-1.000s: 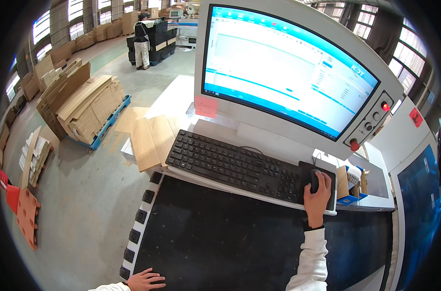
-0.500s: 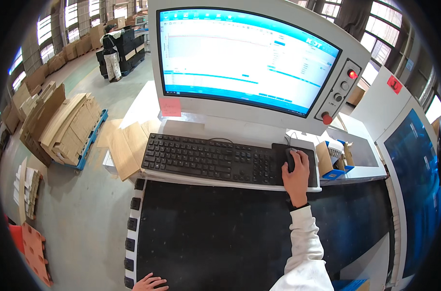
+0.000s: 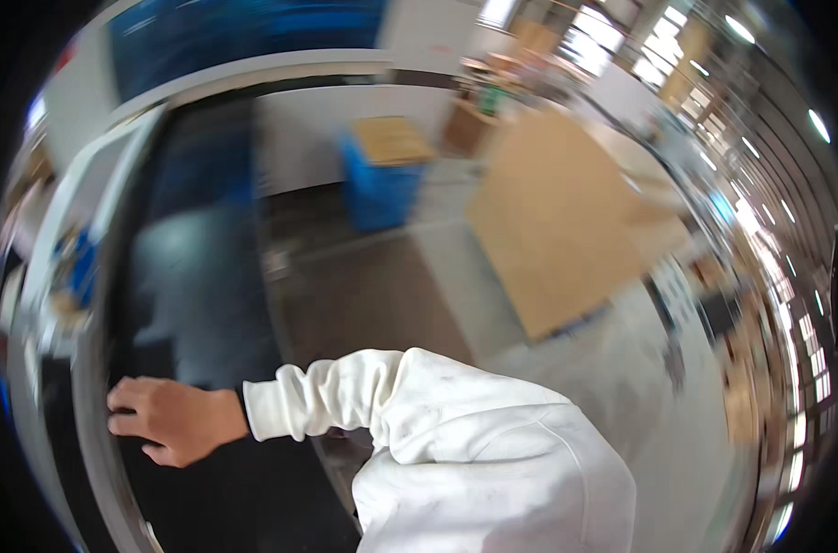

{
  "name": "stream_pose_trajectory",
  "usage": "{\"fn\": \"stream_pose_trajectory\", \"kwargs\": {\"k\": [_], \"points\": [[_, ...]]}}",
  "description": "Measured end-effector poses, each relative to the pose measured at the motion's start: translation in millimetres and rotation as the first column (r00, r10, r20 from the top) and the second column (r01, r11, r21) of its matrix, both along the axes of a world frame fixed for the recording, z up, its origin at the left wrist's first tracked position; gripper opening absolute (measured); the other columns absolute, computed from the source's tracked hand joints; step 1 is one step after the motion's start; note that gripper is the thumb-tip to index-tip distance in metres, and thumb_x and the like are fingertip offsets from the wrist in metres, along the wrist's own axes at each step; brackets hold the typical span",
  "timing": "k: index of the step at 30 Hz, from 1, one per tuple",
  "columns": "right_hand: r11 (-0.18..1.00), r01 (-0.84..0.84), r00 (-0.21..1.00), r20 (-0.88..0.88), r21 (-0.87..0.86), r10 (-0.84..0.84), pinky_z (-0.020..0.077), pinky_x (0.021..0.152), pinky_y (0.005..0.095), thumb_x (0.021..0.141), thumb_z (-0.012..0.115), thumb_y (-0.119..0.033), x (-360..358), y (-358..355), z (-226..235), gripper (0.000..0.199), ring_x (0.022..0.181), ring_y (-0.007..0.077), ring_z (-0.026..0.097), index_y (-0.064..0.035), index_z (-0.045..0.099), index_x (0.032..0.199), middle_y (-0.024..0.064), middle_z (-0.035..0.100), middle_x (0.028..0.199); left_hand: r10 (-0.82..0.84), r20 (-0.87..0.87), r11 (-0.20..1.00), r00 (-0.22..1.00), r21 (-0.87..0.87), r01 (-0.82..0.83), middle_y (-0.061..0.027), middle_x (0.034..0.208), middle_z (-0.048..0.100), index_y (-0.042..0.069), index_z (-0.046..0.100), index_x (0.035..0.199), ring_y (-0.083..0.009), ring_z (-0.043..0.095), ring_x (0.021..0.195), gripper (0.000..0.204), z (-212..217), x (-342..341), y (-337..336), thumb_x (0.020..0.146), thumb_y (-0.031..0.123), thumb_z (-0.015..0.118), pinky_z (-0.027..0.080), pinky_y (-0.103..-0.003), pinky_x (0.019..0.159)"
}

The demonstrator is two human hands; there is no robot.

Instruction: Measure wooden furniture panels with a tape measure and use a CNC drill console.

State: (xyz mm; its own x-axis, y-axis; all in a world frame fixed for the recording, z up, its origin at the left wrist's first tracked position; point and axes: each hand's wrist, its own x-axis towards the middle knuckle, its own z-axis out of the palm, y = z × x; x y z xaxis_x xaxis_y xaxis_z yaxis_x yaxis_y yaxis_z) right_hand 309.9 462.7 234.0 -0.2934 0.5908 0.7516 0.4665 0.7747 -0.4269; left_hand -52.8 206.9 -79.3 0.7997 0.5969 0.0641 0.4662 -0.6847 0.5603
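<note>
A: Colours up close?
B: Seeing plain white on sleeve [image 3: 391, 401], black on table [image 3: 198, 286] with bluish sheen toward far end.
A: And beyond?
B: Getting blue on box [image 3: 377, 195], tan on its top [image 3: 393, 140], plain tan on big board [image 3: 566, 221], dark blue on panel [image 3: 253, 41].

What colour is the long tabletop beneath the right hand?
Black; the tabletop shows best in the head view.

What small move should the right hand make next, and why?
Perhaps draw the right hand in toward the body: its white sleeve stretches over the black surface, and no held object shows in the hand.
</note>
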Motion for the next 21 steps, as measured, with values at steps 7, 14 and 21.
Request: {"fn": "stream_pose_trajectory", "kwargs": {"k": [7,14,21], "points": [[0.561,0.747,0.627,0.095,-0.358,-0.774,0.0527,0.114,0.0489,0.091,0.079,-0.018,265,-329,-89,0.050,0.132,0.0416,0.062,-0.0014,0.068,0.136,0.0204,0.066,0.137,-0.372,0.000,0.928,0.928,-0.015,0.372,-0.0138,0.140,0.069,0.015,0.067,0.140,-0.0409,0.064,0.129,0.053,-42,176,112,0.091,0.029,0.085,0.048,-0.064,0.118],[-0.106,0.778,-0.026,0.136,-0.620,-0.990,0.0582,0.100,0.0482,0.097,0.079,-0.019,348,-652,-161,0.036,0.119,0.0406,0.070,-0.0041,0.071,0.129,0.0178,0.072,0.130,-0.325,-0.096,0.945,0.941,-0.052,0.321,-0.0144,0.132,0.071,0.014,0.070,0.132,-0.0405,0.066,0.124,0.040,-36,375,83,0.096,0.029,0.081,0.050,-0.060,0.114],[-0.184,0.580,-0.230,0.058,-0.793,-0.972,0.0579,0.099,0.0492,0.097,0.079,-0.016,459,-825,-167,0.035,0.117,0.0435,0.069,-0.0030,0.072,0.128,0.0212,0.071,0.128,-0.146,-0.232,0.987,0.962,-0.098,0.127,-0.0150,0.125,0.074,0.012,0.073,0.123,-0.0401,0.068,0.120,0.029,-55,522,-13,0.100,0.030,0.077,0.053,-0.056,0.110]]}}
